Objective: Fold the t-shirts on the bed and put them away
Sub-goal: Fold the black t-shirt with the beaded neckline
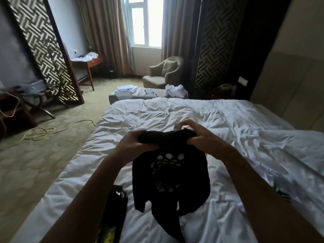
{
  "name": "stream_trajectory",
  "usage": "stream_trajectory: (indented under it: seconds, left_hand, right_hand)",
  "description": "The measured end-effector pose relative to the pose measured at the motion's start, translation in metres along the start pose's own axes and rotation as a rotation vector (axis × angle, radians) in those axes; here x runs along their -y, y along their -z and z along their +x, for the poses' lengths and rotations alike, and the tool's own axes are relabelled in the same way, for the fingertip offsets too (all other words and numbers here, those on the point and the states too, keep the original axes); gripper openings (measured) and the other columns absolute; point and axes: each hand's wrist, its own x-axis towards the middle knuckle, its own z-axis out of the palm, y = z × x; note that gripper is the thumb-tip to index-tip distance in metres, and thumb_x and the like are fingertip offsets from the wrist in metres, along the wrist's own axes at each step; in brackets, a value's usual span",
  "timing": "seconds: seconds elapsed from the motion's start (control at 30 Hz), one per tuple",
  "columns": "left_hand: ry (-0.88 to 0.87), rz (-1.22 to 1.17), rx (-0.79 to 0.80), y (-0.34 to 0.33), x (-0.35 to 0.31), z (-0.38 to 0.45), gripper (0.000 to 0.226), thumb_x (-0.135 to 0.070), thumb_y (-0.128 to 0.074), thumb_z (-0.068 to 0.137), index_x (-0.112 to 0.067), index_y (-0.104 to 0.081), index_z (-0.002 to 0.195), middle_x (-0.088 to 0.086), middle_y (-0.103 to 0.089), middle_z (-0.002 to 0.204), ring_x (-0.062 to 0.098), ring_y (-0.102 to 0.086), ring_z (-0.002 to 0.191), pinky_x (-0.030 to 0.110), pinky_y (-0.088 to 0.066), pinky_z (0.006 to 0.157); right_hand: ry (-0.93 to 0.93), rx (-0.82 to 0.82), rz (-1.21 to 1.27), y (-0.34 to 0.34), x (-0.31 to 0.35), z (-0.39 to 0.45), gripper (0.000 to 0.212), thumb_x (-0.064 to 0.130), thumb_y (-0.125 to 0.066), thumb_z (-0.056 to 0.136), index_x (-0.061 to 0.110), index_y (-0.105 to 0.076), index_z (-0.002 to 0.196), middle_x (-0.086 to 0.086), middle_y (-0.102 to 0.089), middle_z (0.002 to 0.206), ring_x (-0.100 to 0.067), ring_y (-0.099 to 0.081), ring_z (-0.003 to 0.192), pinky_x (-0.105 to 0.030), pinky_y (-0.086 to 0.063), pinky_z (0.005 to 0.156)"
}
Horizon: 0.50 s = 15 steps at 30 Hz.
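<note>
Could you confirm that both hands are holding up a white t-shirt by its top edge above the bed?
Not quite: the head view shows a black t-shirt, not a white one. Both the left hand and right hand do grip its top edge above the white-sheeted bed.

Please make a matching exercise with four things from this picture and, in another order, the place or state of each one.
Things:
1. black t-shirt
2. armchair
3. yellow cord
4. white cloth pile

Places or states:
A. on the carpet left of the bed
B. held up by the left hand and right hand
C. below the window
D. beyond the bed's far edge

Pairs: 1-B, 2-C, 3-A, 4-D
</note>
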Motion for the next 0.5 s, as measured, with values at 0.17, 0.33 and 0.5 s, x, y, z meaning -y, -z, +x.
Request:
stream_trajectory:
  seconds: [0.17, 0.33, 0.5]
  left_hand:
    - [-0.191, 0.175, 0.028, 0.003, -0.037, 0.024, 0.035, -0.038, -0.076, 0.055, -0.03, -0.066, 0.088, -0.004, -0.072, 0.086, 0.013, -0.068, 0.082, 0.037, -0.054, 0.081]
    - [-0.09, 0.51, 0.152, 0.025, -0.056, 0.033, 0.047, -0.047, -0.085, 0.063, -0.043, -0.06, 0.103, -0.008, -0.067, 0.095, 0.012, -0.065, 0.088, 0.031, -0.054, 0.082]
    - [0.134, 0.446, 0.212, 0.048, -0.045, 0.026, 0.044, -0.036, -0.092, 0.055, -0.037, -0.066, 0.091, -0.005, -0.065, 0.081, 0.019, -0.063, 0.079, 0.033, -0.054, 0.075]
  right_hand:
    - [-0.149, 0.487, -0.046, -0.003, 0.024, -0.003, 0.038, 0.011, -0.072, 0.086, 0.016, -0.065, 0.123, -0.008, -0.069, 0.12, -0.025, -0.065, 0.114, -0.036, -0.049, 0.103]
    - [-0.024, 0.199, -0.018, 0.006, 0.014, 0.003, 0.018, 0.011, -0.068, 0.089, 0.013, -0.073, 0.106, -0.009, -0.071, 0.1, -0.024, -0.066, 0.096, -0.037, -0.049, 0.09]
    - [0.021, 0.058, -0.158, 0.019, 0.015, 0.004, 0.008, 0.012, -0.072, 0.086, 0.01, -0.071, 0.093, -0.006, -0.06, 0.081, -0.016, -0.056, 0.077, -0.034, -0.043, 0.075]
